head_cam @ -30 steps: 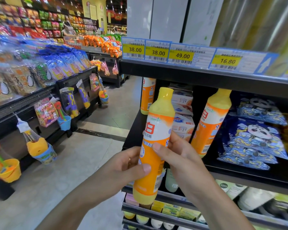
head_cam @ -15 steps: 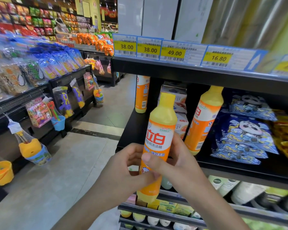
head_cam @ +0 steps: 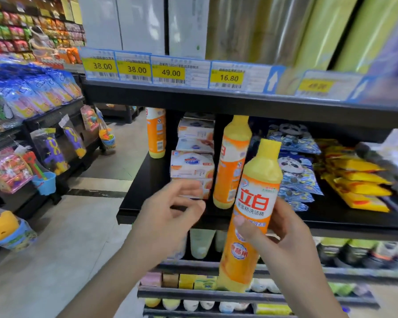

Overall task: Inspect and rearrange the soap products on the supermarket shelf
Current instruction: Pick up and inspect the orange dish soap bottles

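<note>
An orange detergent bottle [head_cam: 251, 216] with a yellow cap and red lettering tilts slightly toward one o'clock in front of the black shelf [head_cam: 145, 177]. At its eleven o'clock a matching bottle [head_cam: 231, 161] stands upright on the shelf, with a third bottle [head_cam: 156, 133] farther toward ten o'clock.

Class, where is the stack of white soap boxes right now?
In the head view, the soap boxes sit on the black shelf, left of centre, between two standing orange bottles, just behind the left hand.

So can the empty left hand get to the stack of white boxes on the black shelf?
Probably yes. The left hand is open, holds nothing, and its fingers already overlap the bottom of the stack of white cardboard boxes. Nothing stands between them; the orange bottle is off in the right hand.
</note>
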`<state>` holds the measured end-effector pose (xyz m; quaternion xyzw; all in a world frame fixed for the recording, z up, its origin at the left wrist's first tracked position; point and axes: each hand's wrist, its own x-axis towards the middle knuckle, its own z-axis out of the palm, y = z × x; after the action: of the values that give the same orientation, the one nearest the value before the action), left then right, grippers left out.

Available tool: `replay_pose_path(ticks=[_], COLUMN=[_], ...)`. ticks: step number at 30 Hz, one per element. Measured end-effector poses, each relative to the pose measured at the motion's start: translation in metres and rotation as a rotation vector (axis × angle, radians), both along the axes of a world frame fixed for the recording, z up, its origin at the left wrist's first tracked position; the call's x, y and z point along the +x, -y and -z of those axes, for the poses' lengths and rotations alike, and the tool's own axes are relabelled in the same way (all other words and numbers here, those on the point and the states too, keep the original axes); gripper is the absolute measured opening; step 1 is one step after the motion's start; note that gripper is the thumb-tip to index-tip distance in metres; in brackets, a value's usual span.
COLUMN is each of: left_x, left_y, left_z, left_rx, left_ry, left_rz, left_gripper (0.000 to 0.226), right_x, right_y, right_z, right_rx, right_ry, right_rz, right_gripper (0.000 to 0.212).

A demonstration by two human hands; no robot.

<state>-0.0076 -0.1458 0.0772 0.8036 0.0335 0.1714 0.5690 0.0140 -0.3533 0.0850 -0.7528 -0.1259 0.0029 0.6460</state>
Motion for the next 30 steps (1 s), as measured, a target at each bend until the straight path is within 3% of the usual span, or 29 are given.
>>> replay_pose_path(ticks=[5, 7, 11, 15, 20, 30], left_x=[0.047, 0.064, 0.092, 0.111, 0.110, 0.084], left_y=[0.021, 0.032, 0.049, 0.055, 0.063, 0.061], left_z=[-0.031, -0.040, -0.048, -0.041, -0.038, -0.029], left_rx=[0.338, 0.396, 0.333, 0.345, 0.325, 0.136], left_ry=[0.089, 0.089, 0.101, 0.037, 0.084, 0.135], left_rz=[-0.146, -0.158, -0.162, -0.202, -0.255, -0.106], left_gripper=[0.071, 0.075, 0.064, 0.065, 0.047, 0.044], right_x=[0.008, 0.012, 0.017, 0.018, 0.018, 0.004], right_y=[0.038, 0.046, 0.055, 0.060, 0.065, 0.047], right_z=[0.005, 0.007, 0.011, 0.015, 0.019, 0.016], right_rx=[-0.019, -0.021, -0.031, -0.008, 0.010, 0.036], right_ry=[-0.024, -0.026, -0.029, -0.045, -0.068, -0.046], right_rz=[0.056, 0.049, 0.018, -0.003, -0.001, 0.081], right_gripper=[0.051, 0.048, 0.040, 0.050, 0.056, 0.040])
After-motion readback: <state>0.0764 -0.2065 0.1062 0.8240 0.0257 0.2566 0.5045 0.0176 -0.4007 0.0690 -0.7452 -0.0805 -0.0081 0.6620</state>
